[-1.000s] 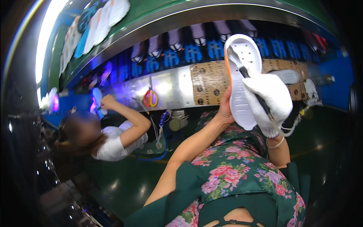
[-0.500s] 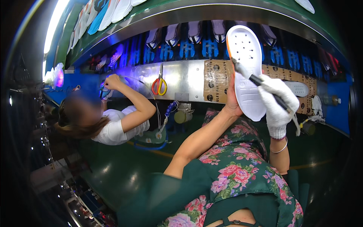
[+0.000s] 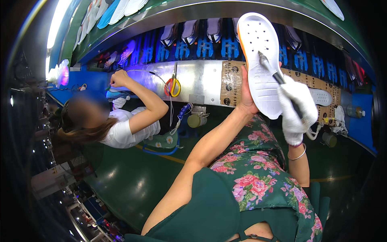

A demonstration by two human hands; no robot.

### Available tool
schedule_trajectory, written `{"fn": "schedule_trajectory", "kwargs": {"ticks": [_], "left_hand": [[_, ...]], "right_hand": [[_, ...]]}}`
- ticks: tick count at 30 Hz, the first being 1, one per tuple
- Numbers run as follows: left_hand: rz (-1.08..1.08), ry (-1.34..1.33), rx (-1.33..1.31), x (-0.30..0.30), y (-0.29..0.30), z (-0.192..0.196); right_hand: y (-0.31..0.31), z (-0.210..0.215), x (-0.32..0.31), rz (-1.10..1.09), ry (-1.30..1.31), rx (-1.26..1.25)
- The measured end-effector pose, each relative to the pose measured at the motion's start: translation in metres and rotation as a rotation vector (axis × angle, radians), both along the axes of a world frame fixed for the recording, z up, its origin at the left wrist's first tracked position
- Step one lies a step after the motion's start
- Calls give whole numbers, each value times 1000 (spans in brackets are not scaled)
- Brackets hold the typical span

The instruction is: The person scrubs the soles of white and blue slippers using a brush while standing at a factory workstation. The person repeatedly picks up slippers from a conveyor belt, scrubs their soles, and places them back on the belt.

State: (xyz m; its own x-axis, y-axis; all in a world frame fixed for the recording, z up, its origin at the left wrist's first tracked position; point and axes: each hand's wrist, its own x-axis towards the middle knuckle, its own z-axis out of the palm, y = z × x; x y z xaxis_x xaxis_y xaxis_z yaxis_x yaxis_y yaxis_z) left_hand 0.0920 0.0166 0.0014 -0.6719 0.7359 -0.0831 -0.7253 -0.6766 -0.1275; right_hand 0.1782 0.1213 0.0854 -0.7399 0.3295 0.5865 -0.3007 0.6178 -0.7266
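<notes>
My left hand [image 3: 244, 101] is bare and grips a white shoe sole [image 3: 261, 60] with an orange edge, holding it upright in front of me. My right hand [image 3: 296, 109] wears a white knit glove and holds a dark-handled brush [image 3: 274, 74]. The brush tip rests on the upper middle of the sole's inner face, which has small holes near the top. My lap below is covered by a green floral apron.
A conveyor [image 3: 201, 82] with blue holders carrying shoes runs across the back, patched with cardboard [image 3: 229, 82]. Scissors [image 3: 173, 84] hang on its metal front. A co-worker [image 3: 121, 121] in a white shirt sits at left, one hand raised to the line. The floor [image 3: 133, 177] is green.
The sole has risen and shifted higher in view, with the brush moving up its face. The co-worker's raised arm stays at the conveyor.
</notes>
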Motion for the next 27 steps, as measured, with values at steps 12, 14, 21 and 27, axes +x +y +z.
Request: {"fn": "schedule_trajectory", "kwargs": {"ticks": [12,14,21,27], "left_hand": [[-66,111,25,-15,-5,8],[-135,172,-20,-20,-8,-1],[-80,143,54,-29,-11,10],[-142,459,-106,-41,-17,-1]], "right_hand": [[-2,0,2,85,33,140],[-10,4,11,191,-28,169],[3,-7,4,134,-54,-85],[-7,8,19,337,-114,99]]}}
